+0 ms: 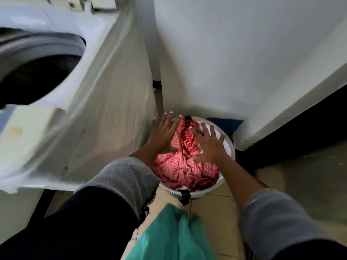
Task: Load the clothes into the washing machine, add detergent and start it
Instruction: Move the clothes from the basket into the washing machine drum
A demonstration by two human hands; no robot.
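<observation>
A white laundry basket [230, 147] stands on the floor against the wall, filled with a red-and-white patterned cloth [180, 167] and some white fabric at its right side. My left hand [164, 131] hovers over the basket's left rim with fingers spread, holding nothing. My right hand [209, 145] is spread flat over the cloth at the right, also holding nothing. The white washing machine [90, 102] fills the left of the view, and its round drum opening [35, 76] is dark and uncovered.
A white wall [234, 53] rises behind the basket, with a dark skirting strip [293, 128] at the right. The floor is beige tile [212, 212]. Green fabric of my clothing [172, 235] hangs below, near the basket's front edge.
</observation>
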